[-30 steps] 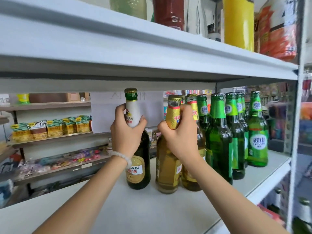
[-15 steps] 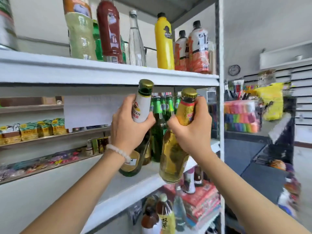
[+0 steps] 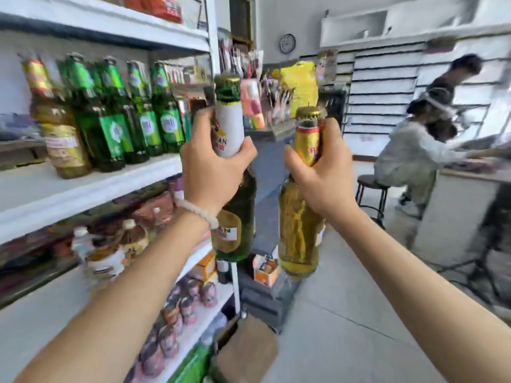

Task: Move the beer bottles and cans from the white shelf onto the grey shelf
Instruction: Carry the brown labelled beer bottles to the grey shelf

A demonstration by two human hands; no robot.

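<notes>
Shop shelving fills the left side, and the white shelf [image 3: 83, 186] there carries a row of green beer bottles [image 3: 130, 120] with one amber bottle [image 3: 59, 134] at its near end, all blurred. Beyond the shelf's upright post [image 3: 214, 37] the room opens onto a pale floor [image 3: 345, 313], a wall clock [image 3: 287, 43] and a seated person [image 3: 414, 156] on a dark stool [image 3: 372, 189] at a surface to the right.

Both arms reach forward, each hand wrapped around a bottle neck. The left hand [image 3: 213, 167], with a pale bead bracelet [image 3: 197, 212] at the wrist, has its fingers curled tight around the white neck label of a dark green bottle [image 3: 235, 217], which hangs upright in the air just off the shelf's front corner. The right hand [image 3: 320, 172] is closed around the neck of a golden bottle [image 3: 300, 230] with a gold cap, held upright over the floor, beside the green one and not touching it. Neither bottle rests on any shelf.
</notes>
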